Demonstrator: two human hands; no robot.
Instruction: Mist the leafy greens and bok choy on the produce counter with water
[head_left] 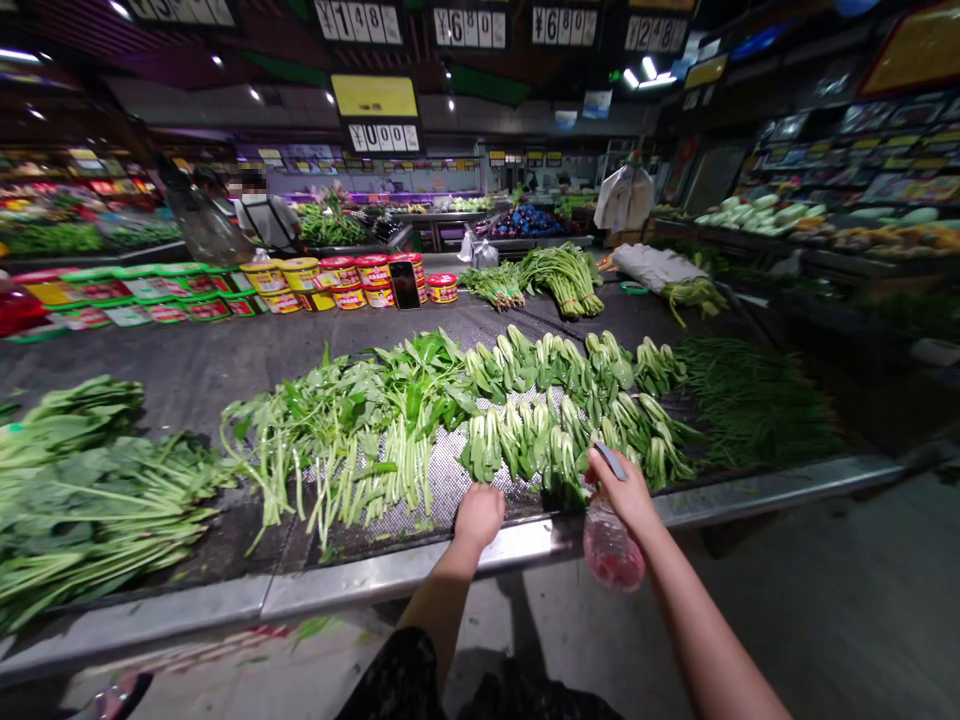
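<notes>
My right hand (622, 490) is wrapped round the neck of a clear spray bottle (611, 550) with a grey trigger top and a reddish lower part. It is held over the metal front edge, close to two rows of small bok choy (555, 440). My left hand (480, 515) is curled into a fist at the edge of the display, with nothing visible in it. Just left of that fist, leafy green stems (375, 470) lie on the perforated mat, leaves pointing away from me.
Large leafy greens (112, 500) lie at left, thin green stalks (757, 400) at right. Stacked round tubs (345, 280) and a dark phone (405, 285) line the back, beside bundled greens (562, 280). A metal rim (360, 580) borders the front. A person (266, 220) stands far off.
</notes>
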